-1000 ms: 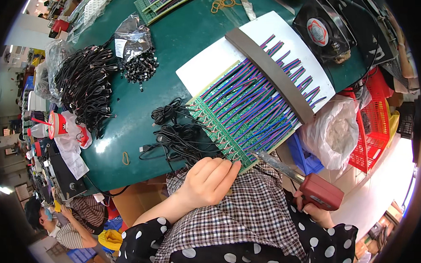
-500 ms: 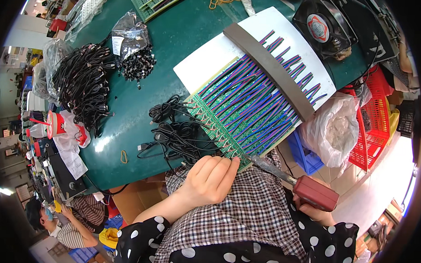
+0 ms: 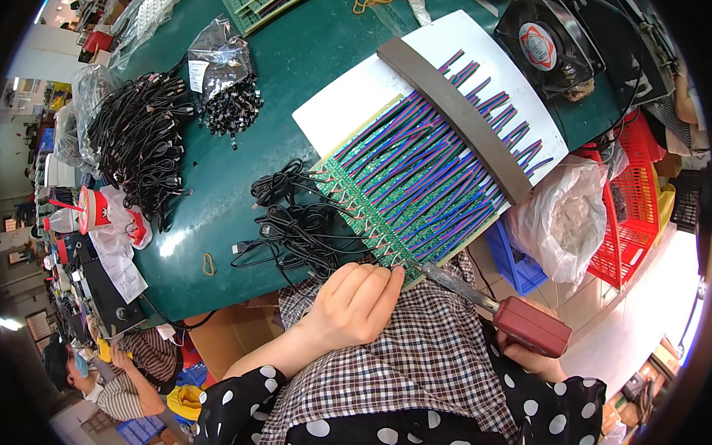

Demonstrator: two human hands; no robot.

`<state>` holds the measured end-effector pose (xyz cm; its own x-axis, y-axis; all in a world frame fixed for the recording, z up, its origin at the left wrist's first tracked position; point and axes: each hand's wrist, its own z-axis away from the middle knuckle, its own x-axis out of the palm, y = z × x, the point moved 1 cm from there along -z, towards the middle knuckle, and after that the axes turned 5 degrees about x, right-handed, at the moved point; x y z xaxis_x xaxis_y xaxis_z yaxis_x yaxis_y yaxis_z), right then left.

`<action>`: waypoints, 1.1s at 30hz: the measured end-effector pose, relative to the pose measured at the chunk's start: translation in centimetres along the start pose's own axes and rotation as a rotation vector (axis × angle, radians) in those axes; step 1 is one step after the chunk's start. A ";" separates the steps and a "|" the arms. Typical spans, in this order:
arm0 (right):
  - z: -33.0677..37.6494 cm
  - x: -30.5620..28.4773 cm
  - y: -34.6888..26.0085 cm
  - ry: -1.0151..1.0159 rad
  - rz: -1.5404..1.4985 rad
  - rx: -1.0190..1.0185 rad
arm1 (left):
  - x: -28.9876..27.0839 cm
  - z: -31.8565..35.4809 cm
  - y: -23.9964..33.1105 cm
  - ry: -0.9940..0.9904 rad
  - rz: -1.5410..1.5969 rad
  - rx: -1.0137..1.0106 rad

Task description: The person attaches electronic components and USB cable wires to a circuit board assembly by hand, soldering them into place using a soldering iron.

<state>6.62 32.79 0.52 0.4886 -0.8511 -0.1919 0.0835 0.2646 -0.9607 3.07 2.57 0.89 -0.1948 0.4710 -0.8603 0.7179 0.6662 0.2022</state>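
Observation:
My left hand (image 3: 351, 305) is closed in a pinch at the near corner of a green circuit board (image 3: 355, 193); its fingertips hide what they hold. My right hand (image 3: 533, 365) grips the dark red handle of a soldering gun (image 3: 531, 326), whose tip reaches the board edge beside my left fingertips. Rows of blue, red and dark wires (image 3: 420, 170) lie across the board. A dark bar (image 3: 457, 120) lies over them, on a white sheet (image 3: 336, 104). Black cables (image 3: 304, 240) lie along the board's left edge, with short wire ends joined there.
More black cables (image 3: 143, 129) and a bag of small connectors (image 3: 224, 65) lie on the green table (image 3: 208, 178). A fan (image 3: 534, 48) stands at the far right. A plastic-lined bin (image 3: 564, 222) and red basket (image 3: 627, 208) sit right. A co-worker (image 3: 119, 379) is at lower left.
The soldering gun has shifted very slightly left, its tip still at the board edge. My left hand has hardly moved. The co-worker at lower left has raised their head and hand a little.

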 end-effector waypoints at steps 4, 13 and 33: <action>-0.1 0.1 -0.3 0.016 -0.024 0.007 | 0.0 0.0 0.0 0.005 0.032 -0.025; 0.2 0.0 0.0 -0.020 -0.007 0.012 | 0.1 0.0 0.0 0.015 0.032 -0.034; 0.1 0.4 -2.1 0.068 -0.473 0.284 | -1.0 -1.3 -0.2 -0.121 0.257 -0.255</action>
<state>6.77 31.92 2.47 0.2843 -0.9318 0.2259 0.5156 -0.0501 -0.8554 2.18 2.74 2.30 0.0615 0.5797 -0.8125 0.5404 0.6651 0.5154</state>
